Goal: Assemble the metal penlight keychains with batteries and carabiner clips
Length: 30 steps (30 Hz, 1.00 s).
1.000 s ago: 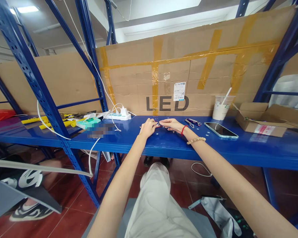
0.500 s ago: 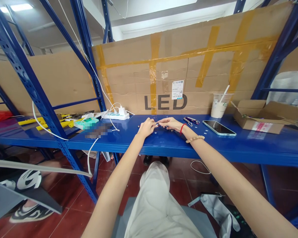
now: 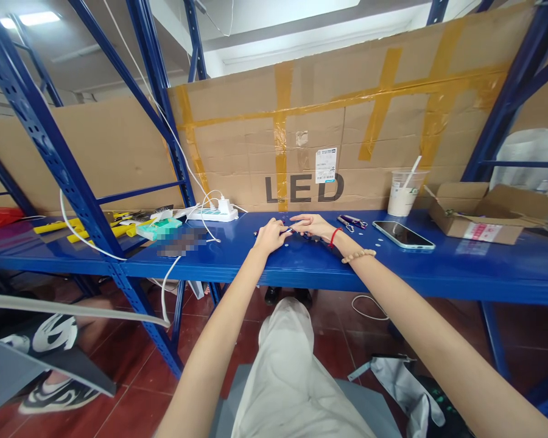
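My left hand (image 3: 272,236) lies on the blue shelf with its fingers curled at a small dark item, too small to name. Facing it, my right hand (image 3: 311,225) pinches at the same dark piece (image 3: 307,236), its upper fingers stretched toward the left. The fingertips of both hands nearly meet, and the fingers hide most of what they hold. A dark strap with a metal clip (image 3: 348,224) lies just beyond my right hand. To the right of that hand rests a phone (image 3: 404,235), screen up.
Behind stands a cardboard sheet (image 3: 237,146) marked LED. A cup with a straw (image 3: 402,198) and an open carton (image 3: 479,226) are at the right. Leftward are a power strip (image 3: 214,213), white cables and yellow tools (image 3: 80,232). Another person's shoe (image 3: 57,395) shows lower left.
My right hand's fingers have lifted and straightened a little above the small dark piece. My left hand stays almost in place.
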Tool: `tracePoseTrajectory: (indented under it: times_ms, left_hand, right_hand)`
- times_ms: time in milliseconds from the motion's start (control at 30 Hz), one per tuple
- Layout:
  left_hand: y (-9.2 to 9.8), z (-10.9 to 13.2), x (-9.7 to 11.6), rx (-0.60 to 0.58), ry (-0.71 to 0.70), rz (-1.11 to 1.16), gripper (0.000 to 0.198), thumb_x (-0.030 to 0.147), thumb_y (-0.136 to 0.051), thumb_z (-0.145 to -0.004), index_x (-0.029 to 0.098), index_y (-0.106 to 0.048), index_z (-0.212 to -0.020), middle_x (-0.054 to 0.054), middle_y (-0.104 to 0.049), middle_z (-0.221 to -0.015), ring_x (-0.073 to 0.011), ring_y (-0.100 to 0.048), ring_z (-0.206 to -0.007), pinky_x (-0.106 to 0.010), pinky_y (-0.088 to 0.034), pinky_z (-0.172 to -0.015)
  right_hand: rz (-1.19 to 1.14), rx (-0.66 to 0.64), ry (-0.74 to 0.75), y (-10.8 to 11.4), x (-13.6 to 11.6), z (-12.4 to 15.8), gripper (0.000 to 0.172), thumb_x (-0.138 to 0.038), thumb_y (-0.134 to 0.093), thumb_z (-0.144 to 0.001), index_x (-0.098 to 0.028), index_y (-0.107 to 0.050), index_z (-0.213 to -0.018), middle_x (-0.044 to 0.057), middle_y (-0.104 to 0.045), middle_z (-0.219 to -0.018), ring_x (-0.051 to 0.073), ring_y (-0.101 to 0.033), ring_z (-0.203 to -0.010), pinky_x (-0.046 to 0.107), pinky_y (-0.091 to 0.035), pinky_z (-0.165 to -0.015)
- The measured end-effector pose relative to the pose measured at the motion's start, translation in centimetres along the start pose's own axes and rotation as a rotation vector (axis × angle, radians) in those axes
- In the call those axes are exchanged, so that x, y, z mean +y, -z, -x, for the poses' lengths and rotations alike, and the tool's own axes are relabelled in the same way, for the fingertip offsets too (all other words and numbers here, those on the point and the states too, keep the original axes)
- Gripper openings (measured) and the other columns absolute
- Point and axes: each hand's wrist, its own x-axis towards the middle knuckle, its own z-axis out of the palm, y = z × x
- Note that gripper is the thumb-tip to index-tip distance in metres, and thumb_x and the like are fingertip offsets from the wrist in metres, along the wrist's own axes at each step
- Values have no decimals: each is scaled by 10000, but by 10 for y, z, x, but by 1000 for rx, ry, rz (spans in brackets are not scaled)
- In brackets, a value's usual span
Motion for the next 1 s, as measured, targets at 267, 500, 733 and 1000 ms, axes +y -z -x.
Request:
tracePoseTrajectory:
  times_ms: [267, 500, 733, 1000]
  left_hand:
    - [-1, 1, 2, 77, -134, -94, 332, 352, -386, -897, 184, -672, -902, -69, -599, -913, -186, -475, -933, -241, -392, -597]
    - [-2, 1, 3, 91, -162, -140, 311, 334, -402, -894, 165, -664, -891, -77, -596, -883, -196, -475, -934, -238, -376, -542]
    - [-6, -2, 1, 81, -83, -104, 286, 355, -436, -877, 203, -669, -944, -63, -603, -926, -196, -479, -934, -244, -406, -575]
    - [-5, -1, 3, 126, -70, -52, 299, 344, -390, -895, 202, -653, -896, -57, -596, -906, -194, -478, -921, -263, -425, -657]
  right_hand:
    - [-74, 12, -84, 1, -4, 5, 455, -171, -727, -632, -146, -641, -1078, 39, -681, -745, 27, -463, -461, 126, -330, -368]
    - [-61, -18, -136, 6, 0, 2, 549, -242, -768, -600, -140, -621, -1119, -35, -555, -521, 13, -367, -397, 137, -250, -337]
    - [-15, 31, -130, 2, 0, 1, 541, -313, -784, -583, -164, -647, -1085, -35, -531, -515, 23, -393, -419, 137, -268, -346]
    - [-105, 42, -126, 1, -5, 3, 506, -290, -774, -604, -188, -652, -1085, -14, -587, -600, 27, -422, -461, 131, -306, -366]
